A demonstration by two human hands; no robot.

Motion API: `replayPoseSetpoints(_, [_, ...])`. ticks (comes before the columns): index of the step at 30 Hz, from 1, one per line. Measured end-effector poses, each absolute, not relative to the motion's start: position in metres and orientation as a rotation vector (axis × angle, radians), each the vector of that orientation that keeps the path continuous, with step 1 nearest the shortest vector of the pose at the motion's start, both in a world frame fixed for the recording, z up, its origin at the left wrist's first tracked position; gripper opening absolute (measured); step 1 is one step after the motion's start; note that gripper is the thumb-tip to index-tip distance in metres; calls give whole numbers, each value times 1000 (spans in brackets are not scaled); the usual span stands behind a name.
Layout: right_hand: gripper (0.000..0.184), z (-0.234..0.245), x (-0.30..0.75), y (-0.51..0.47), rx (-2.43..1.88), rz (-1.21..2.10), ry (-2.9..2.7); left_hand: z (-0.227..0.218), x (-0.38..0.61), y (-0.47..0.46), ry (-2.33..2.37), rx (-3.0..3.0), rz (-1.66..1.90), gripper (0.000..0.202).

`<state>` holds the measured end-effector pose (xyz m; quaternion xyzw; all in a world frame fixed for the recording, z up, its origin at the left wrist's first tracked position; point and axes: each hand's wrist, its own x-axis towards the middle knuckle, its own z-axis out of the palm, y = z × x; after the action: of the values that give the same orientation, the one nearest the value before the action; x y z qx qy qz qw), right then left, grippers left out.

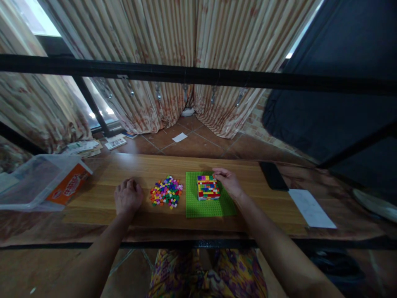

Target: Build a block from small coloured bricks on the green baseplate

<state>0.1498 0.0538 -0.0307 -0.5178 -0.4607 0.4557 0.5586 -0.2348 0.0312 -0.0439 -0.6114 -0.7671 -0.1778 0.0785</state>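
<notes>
A block of stacked, many-coloured toy bricks (208, 189) stands on a green studded baseplate (194, 209). At its far right corner my right hand (228, 180) pinches a small toy brick, reddish and mostly covered by the fingertips; whether it touches the stack I cannot tell. To the left of the baseplate lies a loose pile of small coloured toy bricks (166, 191). My left hand (127, 195) rests on the wooden board with its fingers curled in, beside the pile and apart from it. Nothing shows in it.
The wooden board (102, 207) lies on a table. A clear plastic box (34, 178) with an orange label stands at the left end. On the right are a black phone (273, 176) and a white sheet of paper (312, 208). A black bar (192, 74) crosses beyond the table.
</notes>
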Motion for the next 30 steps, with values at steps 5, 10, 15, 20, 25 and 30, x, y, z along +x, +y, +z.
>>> replayPoseSetpoints(5, [37, -38, 152, 47, -1179, 1034, -981, -44, -238, 32, -2254, -1864, -535, 44])
replayPoseSetpoints(10, [41, -45, 156, 41, -1205, 989, -1016, -45, -239, 33, -2228, -1858, -513, 46])
replayPoseSetpoints(15, [31, -38, 154, 40, -1243, 982, -1147, -43, -238, 33, -2248, -1866, -493, 46])
replayPoseSetpoints(20, [24, -32, 152, 42, -1308, 965, -1310, -42, -238, 32, -2277, -1868, -501, 48])
replayPoseSetpoints(25, [26, -34, 155, 46, -1363, 983, -1355, -43, -237, 32, -2285, -1869, -517, 45])
replayPoseSetpoints(30, [23, -33, 157, 48, -1389, 976, -1415, -44, -237, 33, -2301, -1861, -514, 44])
